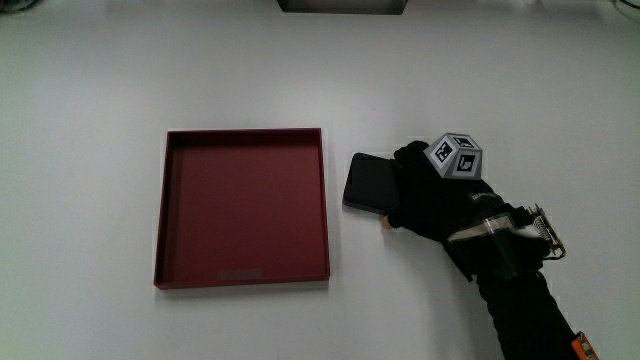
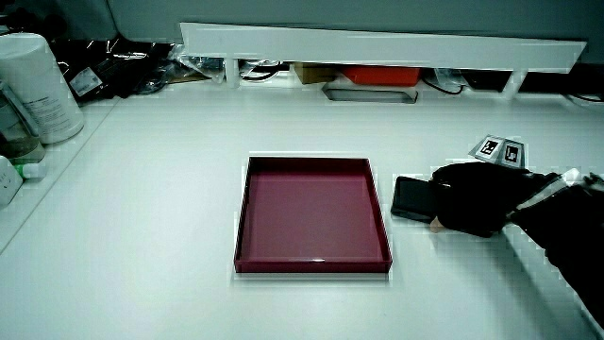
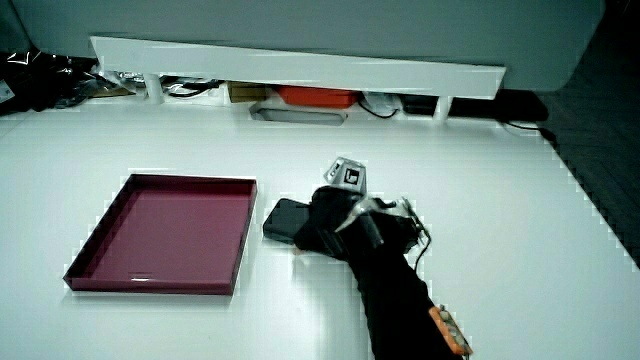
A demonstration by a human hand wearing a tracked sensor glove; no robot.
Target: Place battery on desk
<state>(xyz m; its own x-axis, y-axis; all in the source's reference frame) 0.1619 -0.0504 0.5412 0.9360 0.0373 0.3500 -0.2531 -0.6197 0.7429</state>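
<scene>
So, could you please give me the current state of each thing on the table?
battery: lying flat on the table beside the tray, one end under the hand.
tray: upright, nothing in it.
hand: resting on the battery's end, fingers over it.

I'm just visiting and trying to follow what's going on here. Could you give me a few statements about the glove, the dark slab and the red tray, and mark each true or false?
1. The battery lies on the desk beside the red tray. True.
2. The battery is inside the tray. False: it is outside, next to the tray's wall.
3. The hand is at the battery. True.
4. The tray holds several things. False: nothing shows in it.
5. A patterned cube sits on the back of the hand. True.
</scene>
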